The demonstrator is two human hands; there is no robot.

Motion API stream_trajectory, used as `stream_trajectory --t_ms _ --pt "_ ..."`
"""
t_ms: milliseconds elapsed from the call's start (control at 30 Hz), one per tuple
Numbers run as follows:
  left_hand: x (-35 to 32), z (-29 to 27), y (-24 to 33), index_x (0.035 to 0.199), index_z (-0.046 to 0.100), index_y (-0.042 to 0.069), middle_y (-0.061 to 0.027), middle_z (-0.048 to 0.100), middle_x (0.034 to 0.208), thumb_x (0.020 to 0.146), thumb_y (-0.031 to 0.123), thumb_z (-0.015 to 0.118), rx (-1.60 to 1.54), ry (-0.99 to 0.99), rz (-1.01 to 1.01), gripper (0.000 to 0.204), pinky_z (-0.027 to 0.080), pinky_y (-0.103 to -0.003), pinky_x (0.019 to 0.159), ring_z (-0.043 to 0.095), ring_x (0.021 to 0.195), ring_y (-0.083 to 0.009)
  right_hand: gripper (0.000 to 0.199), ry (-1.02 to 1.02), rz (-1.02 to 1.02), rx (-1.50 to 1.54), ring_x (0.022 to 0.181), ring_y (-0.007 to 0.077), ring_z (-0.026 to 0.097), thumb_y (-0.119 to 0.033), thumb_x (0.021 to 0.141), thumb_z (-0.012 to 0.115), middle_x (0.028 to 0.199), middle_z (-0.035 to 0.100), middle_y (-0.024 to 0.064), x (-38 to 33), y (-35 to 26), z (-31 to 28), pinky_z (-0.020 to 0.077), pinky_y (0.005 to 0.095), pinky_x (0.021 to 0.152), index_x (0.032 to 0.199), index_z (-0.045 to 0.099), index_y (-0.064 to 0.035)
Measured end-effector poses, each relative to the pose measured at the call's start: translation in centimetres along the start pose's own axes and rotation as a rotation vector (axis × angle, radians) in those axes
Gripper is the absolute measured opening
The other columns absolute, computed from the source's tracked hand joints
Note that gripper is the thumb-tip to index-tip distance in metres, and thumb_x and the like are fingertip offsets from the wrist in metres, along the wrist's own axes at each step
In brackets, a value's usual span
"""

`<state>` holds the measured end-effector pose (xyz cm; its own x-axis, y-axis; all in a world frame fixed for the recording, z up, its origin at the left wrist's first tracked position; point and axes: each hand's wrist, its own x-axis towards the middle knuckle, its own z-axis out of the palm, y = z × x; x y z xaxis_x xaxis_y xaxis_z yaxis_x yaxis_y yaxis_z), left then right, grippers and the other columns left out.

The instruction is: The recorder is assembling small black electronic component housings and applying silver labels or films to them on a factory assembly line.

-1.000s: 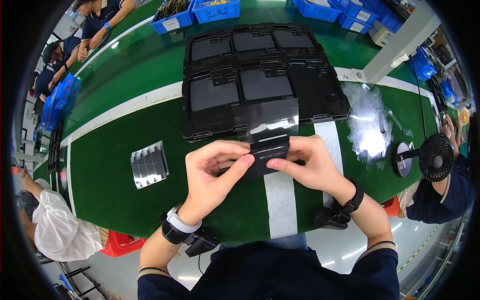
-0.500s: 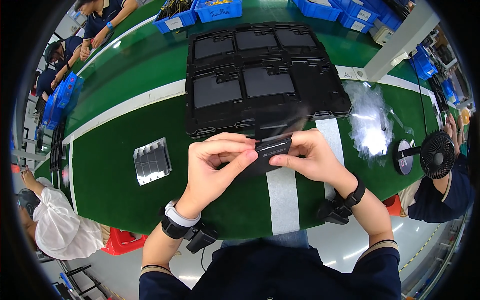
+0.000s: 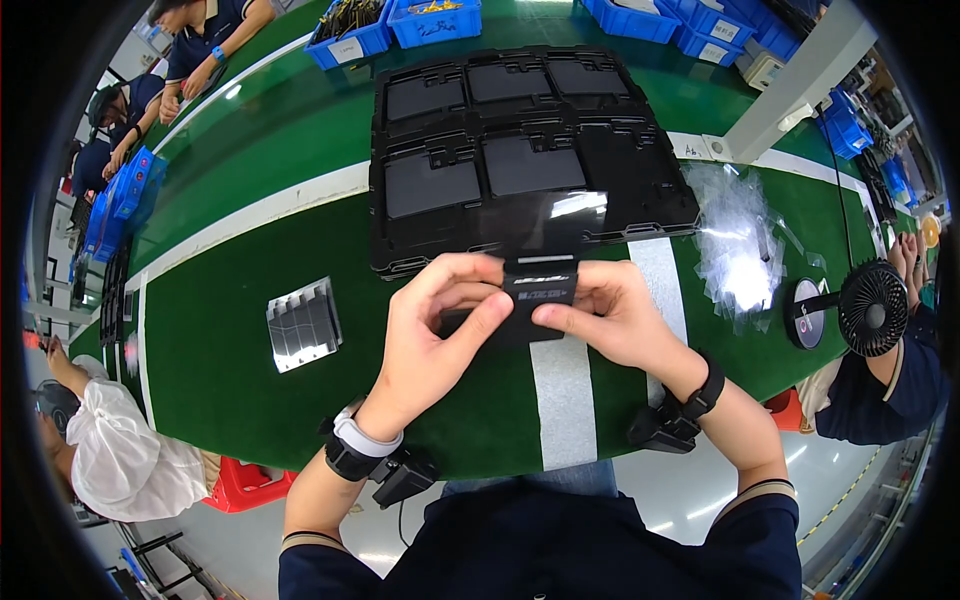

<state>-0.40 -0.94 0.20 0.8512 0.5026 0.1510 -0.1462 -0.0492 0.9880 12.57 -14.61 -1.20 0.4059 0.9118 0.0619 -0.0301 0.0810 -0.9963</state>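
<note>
Green bench bears black trays, grey stack, clear bags, fan

black part half hidden by hands, label too small

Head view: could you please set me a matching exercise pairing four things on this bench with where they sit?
Things:
1. small black part
2. black tray
3. ribbed metal block
4. small black fan

Places:
A. far right edge
B. alone on the green mat, left of the hands
C. between both hands
D. beyond the hands, centre

Pairs: 1-C, 2-D, 3-B, 4-A
</note>
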Motion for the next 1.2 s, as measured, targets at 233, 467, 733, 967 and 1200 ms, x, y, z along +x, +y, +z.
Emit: stream_trajectory --t_ms 233,467,733,967,1200 --pt "-0.3 -0.9 0.2 0.090 0.060 -0.002 -0.0031 0.063 0.083 0.083 0.006 0.063 0.068 -0.034 -0.028 0.011 0.045 -0.019 0.067 0.057 0.076 -0.0055 0.017 0.132 -0.045 0.022 0.075 0.0066 0.057 -0.006 0.080 0.066 0.087 0.061 0.0024 0.3 0.1 -0.2 0.0493 0.0223 0.070 0.093 0.059 0.0017" --pt "0.0 -0.9 -0.3 0.087 0.061 -0.002 -0.0033 0.062 0.081 0.082 0.008 0.063 0.294 0.078 -0.021 0.011 0.044 -0.019 0.064 0.056 0.072 -0.0058 0.019 0.249 -0.106 0.019 0.048 0.0019 0.038 -0.014 0.090 0.049 0.055 0.044 -0.0040 0.3 -0.6 -1.0 0.0307 0.0180 0.045 0.073 0.048 -0.0051" --pt "0.1 -1.3 -0.5 0.085 0.059 0.000 -0.0014 0.060 0.078 0.084 0.008 0.059 -0.019 0.149 -0.041 0.008 0.042 -0.020 0.067 0.054 0.072 -0.0060 0.024 0.036 0.160 0.027 0.059 0.0087 0.053 -0.015 0.090 0.049 0.067 0.056 0.0031 0.5 -1.0 -1.5 0.0428 0.0200 0.051 0.104 0.057 0.0028" --pt "-0.1 -1.2 -0.1 0.084 0.058 0.001 -0.0021 0.060 0.078 0.083 0.008 0.059 -0.012 0.022 -0.051 0.008 0.043 -0.020 0.065 0.055 0.072 -0.0065 0.031 0.077 -0.155 0.007 0.078 0.0089 0.055 0.000 0.078 0.065 0.098 0.060 0.0065 0.2 -0.7 -0.3 0.0486 0.0199 0.061 0.109 0.059 0.0004" --pt "-0.2 -1.1 -0.3 0.083 0.057 0.001 -0.0011 0.059 0.076 0.084 0.009 0.060 0.028 -0.012 -0.034 0.009 0.042 -0.019 0.063 0.053 0.069 -0.0051 0.033 -0.006 -0.147 -0.131 0.090 0.0163 0.059 0.005 0.077 0.061 0.105 0.059 0.0111 -0.1 -0.9 -1.3 0.0500 0.0259 0.074 0.110 0.058 0.0010"
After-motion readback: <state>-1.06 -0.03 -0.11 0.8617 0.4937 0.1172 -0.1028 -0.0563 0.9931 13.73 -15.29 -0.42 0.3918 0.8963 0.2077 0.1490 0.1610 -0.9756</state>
